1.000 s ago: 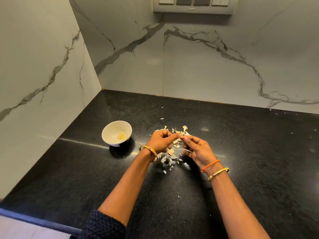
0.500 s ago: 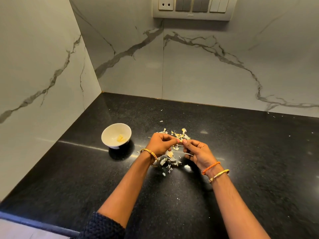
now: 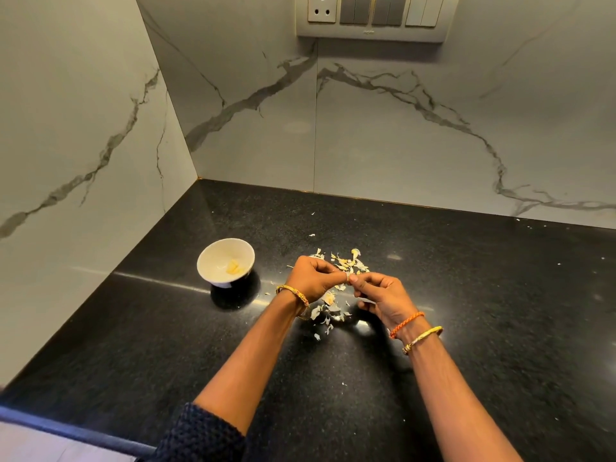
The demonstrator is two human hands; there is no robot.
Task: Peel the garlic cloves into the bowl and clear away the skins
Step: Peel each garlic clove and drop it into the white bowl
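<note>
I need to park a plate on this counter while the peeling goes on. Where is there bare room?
Bare black counter lies right of the right hand, and behind the skins toward the back wall. It is crowded between the bowl and the left hand.

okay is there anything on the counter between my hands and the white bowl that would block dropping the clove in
Nothing visible does. The bowl sits left of the left hand, with only bare black counter and a few tiny skin flakes between. The right hand and the skins pile lie on the far side.
</note>
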